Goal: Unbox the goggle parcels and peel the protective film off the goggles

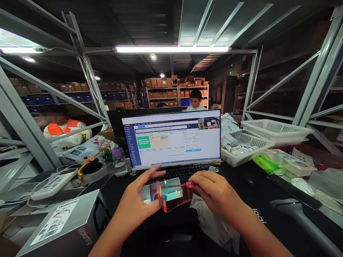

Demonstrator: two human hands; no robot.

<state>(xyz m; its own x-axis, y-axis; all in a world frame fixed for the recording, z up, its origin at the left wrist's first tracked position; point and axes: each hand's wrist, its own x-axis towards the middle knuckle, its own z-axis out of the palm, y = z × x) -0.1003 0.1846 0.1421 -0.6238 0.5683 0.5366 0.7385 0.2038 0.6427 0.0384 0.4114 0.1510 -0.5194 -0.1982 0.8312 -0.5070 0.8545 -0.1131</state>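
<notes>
Between my two hands, in front of the keyboard (182, 174), is a thin glossy flat piece (171, 192) with mirror-like red and pale teal reflections; its exact kind cannot be made out. My left hand (140, 194) holds its left end, thumb along the lower edge and fingers stretched behind and above. My right hand (213, 187) pinches the upper right edge, where a red strip shows between the fingertips. Beneath my right hand lies a crumpled white plastic bag (217, 225), partly covered by the wrist. Behind the keyboard stands a lit monitor (171, 142).
At left are a grey box (66, 221), a tape roll (92, 173) and a purple-lidded jar (119, 162). A handheld scanner (297, 214), mouse (249, 177), green packet (268, 165) and white baskets (241, 153) are at right. Two people are beyond the desk.
</notes>
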